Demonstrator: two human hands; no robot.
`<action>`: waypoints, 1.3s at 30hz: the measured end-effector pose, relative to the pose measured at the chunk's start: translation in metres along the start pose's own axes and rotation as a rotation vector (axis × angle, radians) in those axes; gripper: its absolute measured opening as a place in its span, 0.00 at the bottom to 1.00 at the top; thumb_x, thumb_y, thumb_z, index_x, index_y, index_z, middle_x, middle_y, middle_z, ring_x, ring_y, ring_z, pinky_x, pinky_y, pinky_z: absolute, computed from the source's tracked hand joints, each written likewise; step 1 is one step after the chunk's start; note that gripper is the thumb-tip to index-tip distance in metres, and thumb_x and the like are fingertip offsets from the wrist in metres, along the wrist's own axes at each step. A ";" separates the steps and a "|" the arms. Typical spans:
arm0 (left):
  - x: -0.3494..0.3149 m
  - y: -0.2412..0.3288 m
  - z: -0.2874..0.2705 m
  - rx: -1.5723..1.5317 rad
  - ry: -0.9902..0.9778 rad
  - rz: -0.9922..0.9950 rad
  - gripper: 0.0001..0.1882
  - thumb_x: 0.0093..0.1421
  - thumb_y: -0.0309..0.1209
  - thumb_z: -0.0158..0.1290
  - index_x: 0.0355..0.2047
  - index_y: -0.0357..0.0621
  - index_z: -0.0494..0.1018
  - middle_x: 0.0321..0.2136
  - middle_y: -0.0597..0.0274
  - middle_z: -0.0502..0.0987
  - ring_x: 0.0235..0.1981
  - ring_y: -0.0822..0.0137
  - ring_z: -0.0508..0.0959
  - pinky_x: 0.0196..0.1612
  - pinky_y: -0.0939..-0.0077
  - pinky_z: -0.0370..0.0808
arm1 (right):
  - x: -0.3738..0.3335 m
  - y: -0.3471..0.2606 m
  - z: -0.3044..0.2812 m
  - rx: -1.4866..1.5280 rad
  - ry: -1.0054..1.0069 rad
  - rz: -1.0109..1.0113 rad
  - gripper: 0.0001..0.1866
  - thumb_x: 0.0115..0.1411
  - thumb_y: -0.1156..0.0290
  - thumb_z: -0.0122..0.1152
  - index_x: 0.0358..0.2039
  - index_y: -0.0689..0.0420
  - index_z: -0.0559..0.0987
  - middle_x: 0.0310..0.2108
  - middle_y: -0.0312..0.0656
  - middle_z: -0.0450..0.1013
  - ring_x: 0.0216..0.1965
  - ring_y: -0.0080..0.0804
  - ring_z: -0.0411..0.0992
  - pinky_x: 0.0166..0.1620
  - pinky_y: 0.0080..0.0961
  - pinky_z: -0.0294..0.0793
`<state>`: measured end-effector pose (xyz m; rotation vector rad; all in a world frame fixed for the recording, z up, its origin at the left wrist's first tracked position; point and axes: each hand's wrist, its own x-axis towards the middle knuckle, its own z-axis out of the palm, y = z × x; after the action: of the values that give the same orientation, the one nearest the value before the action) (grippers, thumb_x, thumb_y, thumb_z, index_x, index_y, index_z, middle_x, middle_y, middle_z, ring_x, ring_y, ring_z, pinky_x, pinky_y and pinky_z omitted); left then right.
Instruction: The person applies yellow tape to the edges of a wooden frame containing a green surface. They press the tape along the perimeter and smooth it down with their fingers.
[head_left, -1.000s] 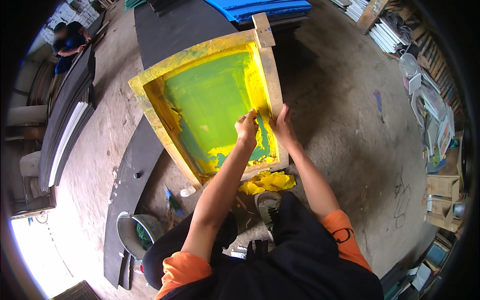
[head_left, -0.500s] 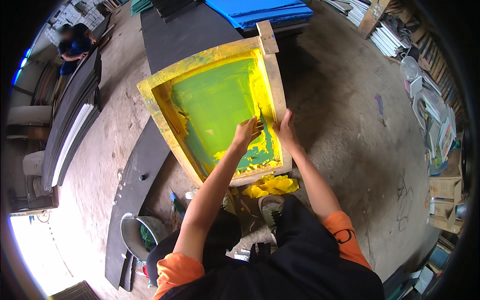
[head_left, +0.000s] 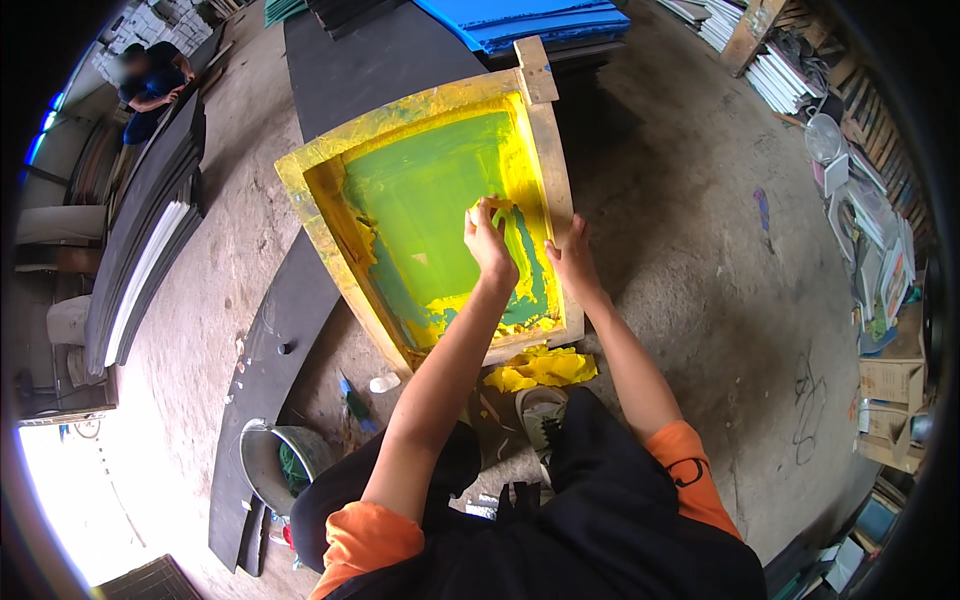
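A wooden screen frame (head_left: 555,140) lies on the floor, lined with yellow tape around a green mesh (head_left: 430,210). My left hand (head_left: 488,245) is over the mesh near the right inner edge, its fingers pinched on a strip of yellow tape (head_left: 497,205). My right hand (head_left: 575,262) lies flat on the frame's right wooden rail, fingers apart, holding nothing. A crumpled heap of yellow tape (head_left: 540,368) sits on the floor just below the frame, by my shoe (head_left: 540,415).
Long black sheets (head_left: 290,330) run along the left of the frame, with blue sheets (head_left: 530,15) at the top. A metal bucket (head_left: 262,462) and a small bottle (head_left: 384,382) are at lower left. Another person (head_left: 150,80) crouches far upper left. Boxes and papers (head_left: 885,300) crowd the right.
My left hand has moved up the frame's right inner side, from the lower corner toward the middle, lifting the yellow strip. My right hand has stayed on the rail.
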<state>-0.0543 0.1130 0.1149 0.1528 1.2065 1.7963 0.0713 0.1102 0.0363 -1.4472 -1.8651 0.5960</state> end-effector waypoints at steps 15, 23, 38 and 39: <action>0.043 0.018 -0.008 0.713 -0.234 -0.481 0.14 0.56 0.38 0.50 0.28 0.38 0.70 0.14 0.68 0.57 0.10 0.75 0.58 0.14 0.82 0.66 | 0.000 0.010 0.008 -0.043 0.070 -0.084 0.35 0.53 0.68 0.57 0.53 0.67 0.49 0.48 0.65 0.53 0.42 0.64 0.64 0.39 0.40 0.71; 0.036 0.007 -0.006 0.760 -0.188 -0.210 0.11 0.52 0.35 0.49 0.18 0.41 0.70 0.10 0.67 0.62 0.09 0.75 0.60 0.13 0.78 0.58 | -0.001 -0.002 0.003 -0.053 0.030 -0.023 0.35 0.52 0.68 0.58 0.53 0.67 0.50 0.47 0.65 0.54 0.41 0.63 0.64 0.38 0.41 0.71; -0.021 0.024 -0.080 1.551 -0.421 0.097 0.13 0.53 0.42 0.51 0.30 0.48 0.77 0.31 0.54 0.75 0.38 0.60 0.72 0.40 0.54 0.64 | 0.001 0.007 0.006 -0.028 0.033 -0.102 0.37 0.54 0.69 0.55 0.54 0.70 0.45 0.50 0.65 0.52 0.48 0.61 0.59 0.49 0.40 0.64; -0.027 0.026 -0.084 1.638 -0.482 0.032 0.12 0.53 0.41 0.52 0.32 0.49 0.77 0.32 0.55 0.76 0.39 0.61 0.73 0.40 0.52 0.63 | 0.000 0.008 0.007 0.017 0.004 -0.044 0.37 0.54 0.67 0.55 0.55 0.70 0.45 0.52 0.65 0.51 0.50 0.60 0.58 0.51 0.39 0.62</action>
<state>-0.1015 0.0355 0.1024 1.3989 1.9426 0.3068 0.0711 0.1131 0.0266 -1.3924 -1.8790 0.5860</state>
